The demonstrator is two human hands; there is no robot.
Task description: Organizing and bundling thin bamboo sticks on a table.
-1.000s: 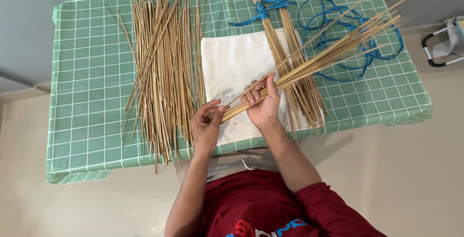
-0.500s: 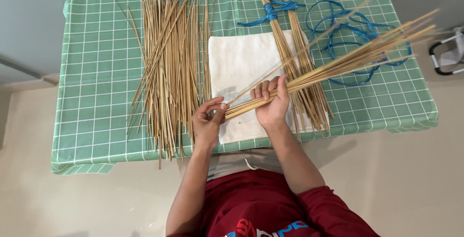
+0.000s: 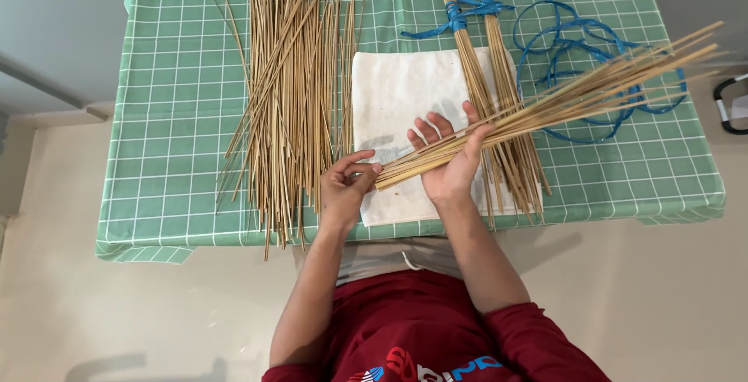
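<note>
My right hand (image 3: 450,165) grips a thin tan stick bunch (image 3: 545,105) pointing toward two o'clock. My left hand (image 3: 345,189) pinches its ends. A big loose tan stick pile (image 3: 292,93) waits at eleven o'clock; two tied bundles (image 3: 491,93) look done.

The person wears a dark red long-sleeved top (image 3: 421,327), its sleeves pushed up near the elbows so both forearms are bare. Across the chest runs a print in red, white and blue shapes. Under the top a light grey garment (image 3: 389,256) shows at the waist, with a thin white cord hanging from it; both hands are bare, without rings or a watch
</note>
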